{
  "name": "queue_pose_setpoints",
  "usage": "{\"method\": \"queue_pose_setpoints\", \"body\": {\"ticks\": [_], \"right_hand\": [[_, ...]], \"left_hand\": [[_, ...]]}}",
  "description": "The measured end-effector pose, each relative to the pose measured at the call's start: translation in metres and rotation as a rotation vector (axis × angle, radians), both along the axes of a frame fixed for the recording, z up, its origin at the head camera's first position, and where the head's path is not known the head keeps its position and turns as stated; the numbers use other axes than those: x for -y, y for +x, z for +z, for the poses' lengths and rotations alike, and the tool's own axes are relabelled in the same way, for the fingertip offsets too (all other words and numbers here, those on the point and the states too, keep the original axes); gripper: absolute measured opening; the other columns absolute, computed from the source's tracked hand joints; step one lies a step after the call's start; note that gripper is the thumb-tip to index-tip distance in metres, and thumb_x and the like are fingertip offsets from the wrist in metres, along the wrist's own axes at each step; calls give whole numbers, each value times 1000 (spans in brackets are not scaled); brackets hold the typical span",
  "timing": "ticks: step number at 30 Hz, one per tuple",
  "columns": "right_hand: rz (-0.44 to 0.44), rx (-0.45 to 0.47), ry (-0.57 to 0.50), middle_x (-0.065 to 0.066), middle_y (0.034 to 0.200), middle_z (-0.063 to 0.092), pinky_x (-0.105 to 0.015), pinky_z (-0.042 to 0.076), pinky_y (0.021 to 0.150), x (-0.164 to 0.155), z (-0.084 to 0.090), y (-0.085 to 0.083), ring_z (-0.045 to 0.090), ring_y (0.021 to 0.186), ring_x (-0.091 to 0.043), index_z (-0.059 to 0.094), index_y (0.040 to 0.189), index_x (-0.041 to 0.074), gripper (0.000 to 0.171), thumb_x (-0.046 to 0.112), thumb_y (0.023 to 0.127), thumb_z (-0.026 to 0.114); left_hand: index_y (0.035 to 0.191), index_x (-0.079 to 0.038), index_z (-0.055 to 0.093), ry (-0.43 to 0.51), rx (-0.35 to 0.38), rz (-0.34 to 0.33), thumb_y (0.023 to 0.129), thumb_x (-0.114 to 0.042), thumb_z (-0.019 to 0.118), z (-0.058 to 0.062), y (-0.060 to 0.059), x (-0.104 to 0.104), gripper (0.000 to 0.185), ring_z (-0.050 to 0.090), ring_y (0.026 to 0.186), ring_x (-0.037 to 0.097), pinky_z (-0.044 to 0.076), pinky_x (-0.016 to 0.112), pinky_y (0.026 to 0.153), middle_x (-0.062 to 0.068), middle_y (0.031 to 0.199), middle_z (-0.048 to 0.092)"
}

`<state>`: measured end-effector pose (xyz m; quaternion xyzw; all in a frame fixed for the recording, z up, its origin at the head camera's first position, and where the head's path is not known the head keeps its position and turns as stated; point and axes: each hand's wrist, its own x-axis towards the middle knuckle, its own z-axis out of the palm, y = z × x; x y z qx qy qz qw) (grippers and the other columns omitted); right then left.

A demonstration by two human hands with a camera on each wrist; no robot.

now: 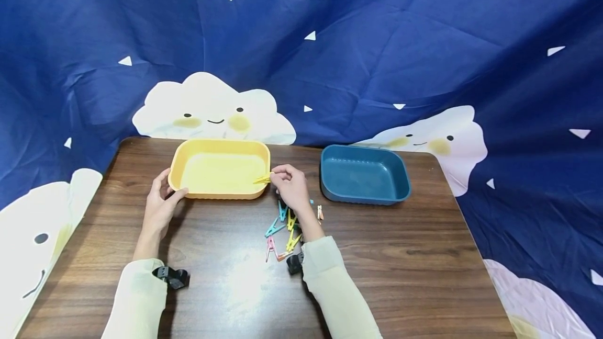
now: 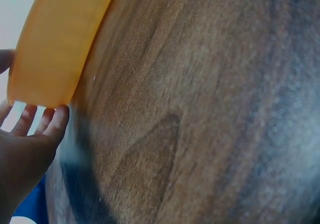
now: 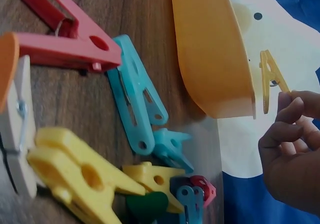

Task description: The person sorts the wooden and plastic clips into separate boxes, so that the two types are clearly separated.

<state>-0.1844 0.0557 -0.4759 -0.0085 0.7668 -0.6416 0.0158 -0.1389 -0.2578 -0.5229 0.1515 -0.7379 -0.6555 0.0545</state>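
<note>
The right hand (image 1: 291, 184) pinches a yellow clothespin (image 1: 263, 179) between thumb and fingers (image 3: 287, 115), holding it over the right rim of the yellow tray (image 1: 188, 161), which sits on the far left part of the wooden tabletop (image 1: 414, 255). The left hand (image 1: 160, 203) rests against the tray's near left corner, its fingers (image 2: 54, 121) fairly straight and touching the wall. A pile of coloured clothespins (image 1: 282, 229) lies just near the right wrist, and a dark blue tray (image 1: 400, 171) stands to the right.
</note>
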Motion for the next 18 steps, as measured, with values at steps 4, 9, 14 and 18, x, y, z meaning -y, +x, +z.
{"method": "queue_pose_setpoints", "body": {"ticks": [4,9,14,18], "right_hand": [[12,-1,-28,-22,89,71,-20,49,53,4,-4,-2,59,61,-28,69,108,-7,18,4,94,69],[20,-3,-70,-24,88,71,-20,49,54,9,-8,-3,56,56,-17,69,108,-7,17,3,94,69],[-2,-17,-82,-15,82,71,-19,48,53,13,-11,-3,54,54,-11,69,107,-8,17,2,93,69],[-13,-24,-41,-10,80,71,-19,48,52,17,-11,-1,60,58,-29,70,107,-6,18,5,93,70]], "left_hand": [[161,-14,27,-14,2,0,96,-12,70,1,1,0,78,45,126,17,44,9,86,13,152,39],[161,-14,27,-17,6,-1,96,-14,69,2,1,-1,77,44,127,18,43,9,86,14,153,38],[161,-15,27,-5,4,-1,96,-12,69,2,1,0,77,44,127,19,44,9,86,14,153,38],[162,-14,25,4,13,-5,96,-10,69,1,0,1,79,42,131,22,43,9,86,14,156,36]]}}
